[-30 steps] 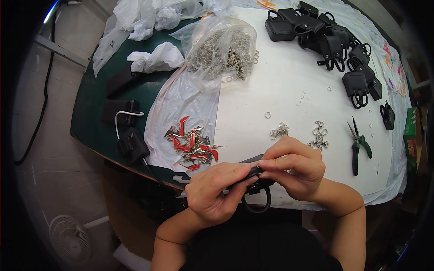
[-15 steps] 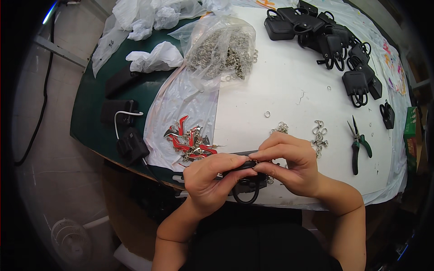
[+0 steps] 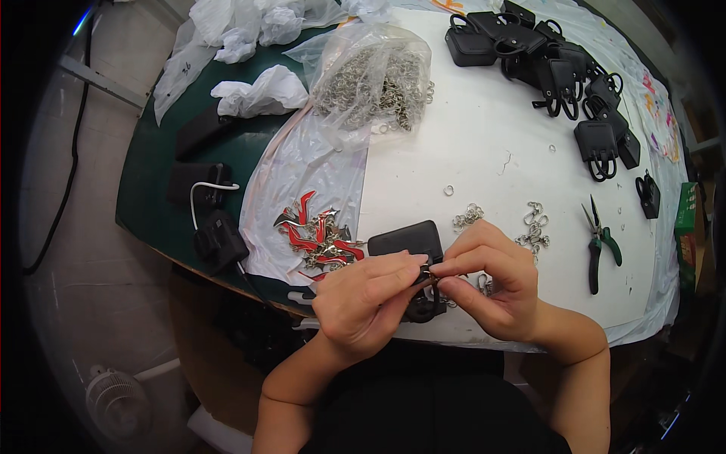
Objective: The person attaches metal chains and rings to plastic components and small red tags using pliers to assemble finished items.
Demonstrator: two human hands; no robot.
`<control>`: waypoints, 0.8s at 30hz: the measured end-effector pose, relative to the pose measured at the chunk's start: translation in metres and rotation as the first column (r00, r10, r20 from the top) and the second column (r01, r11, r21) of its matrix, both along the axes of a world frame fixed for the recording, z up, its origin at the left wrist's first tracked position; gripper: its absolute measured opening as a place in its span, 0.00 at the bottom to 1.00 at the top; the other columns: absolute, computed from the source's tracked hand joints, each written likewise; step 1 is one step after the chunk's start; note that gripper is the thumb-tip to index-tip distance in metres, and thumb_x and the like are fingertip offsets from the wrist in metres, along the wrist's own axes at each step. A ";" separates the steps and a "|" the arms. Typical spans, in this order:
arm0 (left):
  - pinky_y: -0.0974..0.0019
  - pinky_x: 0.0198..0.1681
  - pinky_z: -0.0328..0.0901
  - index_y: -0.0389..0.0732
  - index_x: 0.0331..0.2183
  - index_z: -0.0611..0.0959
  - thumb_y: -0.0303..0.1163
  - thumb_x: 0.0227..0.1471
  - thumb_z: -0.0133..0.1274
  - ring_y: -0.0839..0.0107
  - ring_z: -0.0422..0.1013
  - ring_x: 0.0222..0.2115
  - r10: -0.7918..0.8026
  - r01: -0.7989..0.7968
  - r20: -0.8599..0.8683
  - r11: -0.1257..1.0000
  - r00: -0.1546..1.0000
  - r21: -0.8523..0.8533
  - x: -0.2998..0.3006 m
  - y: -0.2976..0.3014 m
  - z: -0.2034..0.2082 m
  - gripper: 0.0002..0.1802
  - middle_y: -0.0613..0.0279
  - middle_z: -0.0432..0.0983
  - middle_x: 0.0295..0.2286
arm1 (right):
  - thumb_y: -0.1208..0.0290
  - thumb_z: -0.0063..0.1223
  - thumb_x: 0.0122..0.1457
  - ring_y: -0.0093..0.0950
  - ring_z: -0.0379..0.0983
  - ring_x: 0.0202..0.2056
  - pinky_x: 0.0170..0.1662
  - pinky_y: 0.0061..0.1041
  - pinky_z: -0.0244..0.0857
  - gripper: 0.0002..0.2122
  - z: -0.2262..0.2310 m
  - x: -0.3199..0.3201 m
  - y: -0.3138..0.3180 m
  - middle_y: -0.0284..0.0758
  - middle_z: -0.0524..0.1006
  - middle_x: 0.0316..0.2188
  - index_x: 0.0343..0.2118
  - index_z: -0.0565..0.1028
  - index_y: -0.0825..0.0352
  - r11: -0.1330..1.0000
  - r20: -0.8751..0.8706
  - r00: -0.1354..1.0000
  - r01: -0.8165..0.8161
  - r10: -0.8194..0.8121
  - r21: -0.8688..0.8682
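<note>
At the table's near edge, my left hand (image 3: 367,299) is closed round the strap end of a small black case (image 3: 406,240), whose flat rounded body shows beyond my fingers. A black cord loop (image 3: 426,309) hangs from the case on my side. My right hand (image 3: 495,284) pinches a tiny metallic piece at the strap, against my left fingertips; its exact kind is too small to tell. Silvery clasps (image 3: 469,216) lie just past my right hand, with another cluster of clasps (image 3: 534,227) farther right. Red and black metal charms (image 3: 321,234) rest left of the case.
A clear plastic bag (image 3: 370,83) of metal rings stands at the back. Several similar black cases (image 3: 556,72) are piled at the far right. Green-handled pliers (image 3: 600,246) lie right, points away from me. Black devices (image 3: 200,185) with a white cable sit left.
The black case has tipped so its flat face now shows beyond my left hand. My right fingers have shifted slightly right, and the cord loop has moved up between my hands.
</note>
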State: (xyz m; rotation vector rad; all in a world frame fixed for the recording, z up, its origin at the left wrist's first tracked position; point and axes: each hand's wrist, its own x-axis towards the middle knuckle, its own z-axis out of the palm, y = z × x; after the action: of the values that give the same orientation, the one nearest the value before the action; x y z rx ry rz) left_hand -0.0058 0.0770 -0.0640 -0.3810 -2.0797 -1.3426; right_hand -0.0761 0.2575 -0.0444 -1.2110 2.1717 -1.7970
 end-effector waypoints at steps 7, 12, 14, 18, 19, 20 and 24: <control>0.59 0.37 0.77 0.31 0.34 0.82 0.14 0.39 0.60 0.57 0.80 0.31 0.002 -0.022 -0.090 0.973 0.996 -0.230 0.002 0.000 0.004 0.14 0.48 0.81 0.32 | 0.76 0.66 0.46 0.30 0.69 0.33 0.38 0.30 0.58 0.10 0.021 -0.006 0.001 0.30 0.75 0.30 0.30 0.75 0.63 0.968 -0.337 0.941 0.100 -0.017 0.230; 0.56 0.39 0.77 0.32 0.35 0.80 0.13 0.40 0.62 0.56 0.81 0.31 -0.035 0.028 -0.031 0.976 0.999 -0.214 0.001 0.001 0.003 0.16 0.48 0.82 0.31 | 0.74 0.64 0.50 0.31 0.67 0.32 0.39 0.29 0.58 0.07 0.020 -0.008 0.008 0.31 0.74 0.30 0.30 0.75 0.64 0.940 -0.146 0.988 0.008 0.045 0.342; 0.55 0.40 0.77 0.32 0.35 0.81 0.13 0.40 0.63 0.57 0.81 0.32 -0.016 0.014 -0.009 0.989 1.000 -0.146 0.001 0.007 0.000 0.15 0.48 0.82 0.30 | 0.74 0.63 0.52 0.31 0.67 0.31 0.38 0.29 0.58 0.06 0.013 -0.008 0.011 0.32 0.74 0.29 0.29 0.75 0.64 0.946 0.091 0.996 -0.041 0.012 0.322; 0.53 0.43 0.76 0.31 0.34 0.80 0.13 0.41 0.63 0.59 0.81 0.32 0.025 -0.024 0.026 0.999 0.999 -0.049 0.008 0.017 -0.006 0.14 0.50 0.82 0.30 | 0.74 0.63 0.53 0.32 0.65 0.28 0.36 0.29 0.58 0.05 0.009 -0.005 0.013 0.32 0.73 0.26 0.28 0.75 0.65 0.975 0.481 0.877 -0.086 -0.025 0.207; 0.52 0.44 0.76 0.31 0.34 0.80 0.13 0.42 0.63 0.59 0.81 0.32 0.029 -0.028 0.024 0.999 0.999 -0.034 0.009 0.018 -0.007 0.14 0.50 0.82 0.30 | 0.75 0.63 0.52 0.31 0.65 0.28 0.35 0.30 0.58 0.05 0.008 -0.002 0.012 0.32 0.73 0.26 0.28 0.76 0.65 0.979 0.387 0.922 -0.055 -0.026 0.197; 0.53 0.43 0.76 0.32 0.35 0.81 0.13 0.42 0.62 0.60 0.81 0.32 0.032 -0.032 0.013 0.999 0.999 -0.015 0.009 0.018 -0.009 0.14 0.50 0.82 0.30 | 0.75 0.63 0.52 0.31 0.65 0.28 0.34 0.30 0.57 0.05 0.008 0.000 0.012 0.32 0.73 0.25 0.28 0.76 0.64 0.983 0.289 0.957 -0.026 -0.028 0.183; 0.55 0.41 0.76 0.33 0.37 0.81 0.12 0.42 0.61 0.61 0.81 0.31 0.046 -0.046 -0.009 0.999 0.999 0.023 0.006 0.022 -0.014 0.16 0.49 0.82 0.30 | 0.77 0.65 0.47 0.30 0.65 0.28 0.34 0.29 0.56 0.07 0.012 0.001 0.012 0.30 0.73 0.26 0.27 0.75 0.64 0.963 -0.372 0.927 0.136 -0.041 0.232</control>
State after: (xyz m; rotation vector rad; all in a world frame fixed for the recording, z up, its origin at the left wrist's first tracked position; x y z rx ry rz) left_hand 0.0002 0.0990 -0.0780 -0.3274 -2.0516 -1.3337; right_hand -0.0753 0.2692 -0.0320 -1.4999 2.5952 -1.3423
